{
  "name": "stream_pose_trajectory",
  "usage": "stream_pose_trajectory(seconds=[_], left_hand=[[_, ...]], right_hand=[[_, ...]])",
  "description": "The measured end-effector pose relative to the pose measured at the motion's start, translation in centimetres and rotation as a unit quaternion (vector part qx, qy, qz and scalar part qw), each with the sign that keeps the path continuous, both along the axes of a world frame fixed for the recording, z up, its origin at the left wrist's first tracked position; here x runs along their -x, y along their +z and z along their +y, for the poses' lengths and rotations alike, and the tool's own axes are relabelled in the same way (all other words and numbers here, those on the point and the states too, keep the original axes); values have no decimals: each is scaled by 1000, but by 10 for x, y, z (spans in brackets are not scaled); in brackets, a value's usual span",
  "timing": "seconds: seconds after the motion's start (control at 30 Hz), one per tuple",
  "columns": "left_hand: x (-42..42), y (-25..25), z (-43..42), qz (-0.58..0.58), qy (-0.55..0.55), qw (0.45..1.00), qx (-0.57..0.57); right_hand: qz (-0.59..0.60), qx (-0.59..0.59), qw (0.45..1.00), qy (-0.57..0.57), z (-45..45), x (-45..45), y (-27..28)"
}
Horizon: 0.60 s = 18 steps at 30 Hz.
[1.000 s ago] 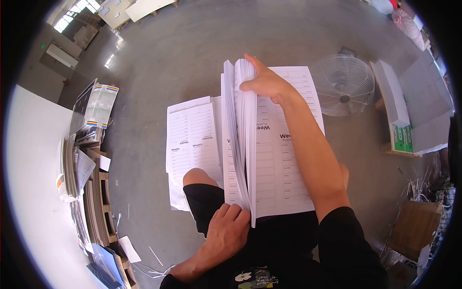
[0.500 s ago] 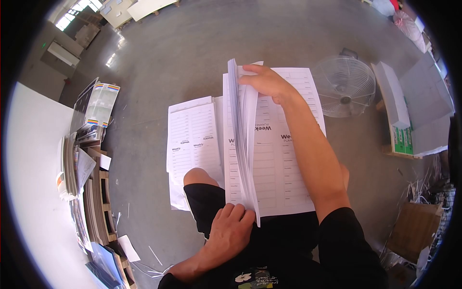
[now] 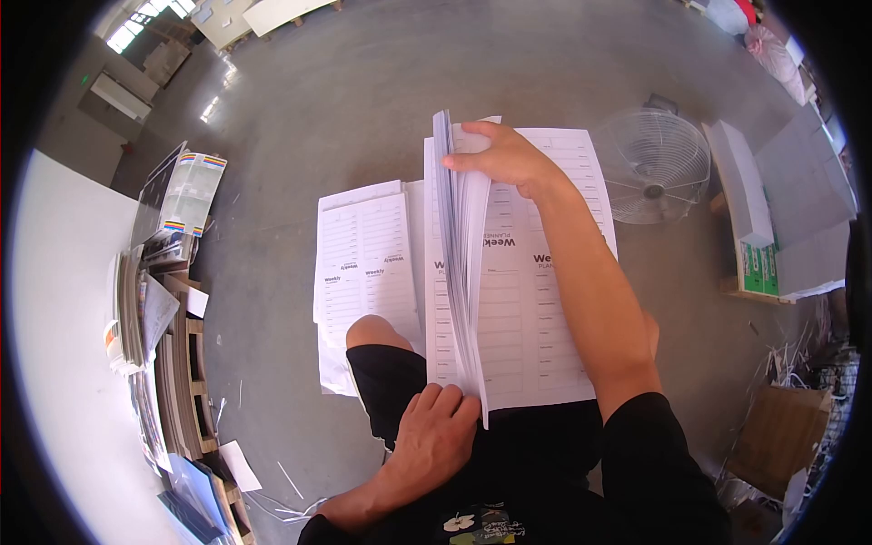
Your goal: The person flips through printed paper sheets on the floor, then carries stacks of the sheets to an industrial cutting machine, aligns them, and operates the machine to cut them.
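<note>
Now reaching in at 1 o'clock with the right hand (image 3: 498, 161), opened partway; keeping thumb and forefinger visibly parted, setting both tips against the upper end of the raised sheets (image 3: 462, 263); can't tell how tightly; can't make out the other fingers behind.

Down at 6 o'clock, closing the left hand (image 3: 436, 431) over the lower end of those same sheets, with fingers curled and pressed together; can't see the thumb.

Standing on edge between both hands, running from 12 toward 5 o'clock, slightly fanned into separate layers; rising from the broad printed stack (image 3: 545, 341) at 4 o'clock, with "Weekly Planner" showing on top; seeing a second printed stack (image 3: 365, 263) at 9 o'clock, just beside the bare knee (image 3: 377, 332); spotting a round fan (image 3: 652, 163) at 2 o'clock, on the grey floor (image 3: 300, 109), apart from the paper.
</note>
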<state>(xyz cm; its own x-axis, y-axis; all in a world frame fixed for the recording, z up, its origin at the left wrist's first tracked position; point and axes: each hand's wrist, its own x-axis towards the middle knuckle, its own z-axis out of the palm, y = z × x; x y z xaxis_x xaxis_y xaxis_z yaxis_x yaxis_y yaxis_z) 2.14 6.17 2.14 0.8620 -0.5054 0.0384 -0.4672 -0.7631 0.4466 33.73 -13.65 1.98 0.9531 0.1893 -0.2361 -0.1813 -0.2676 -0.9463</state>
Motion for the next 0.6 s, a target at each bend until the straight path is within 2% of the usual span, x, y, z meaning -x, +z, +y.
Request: stream_pose_trajectory(seconds=[0.6], left_hand=[[-1,1,1,7,3,1000,8]], right_hand=[[8,16,1000,7,-1,3,5]])
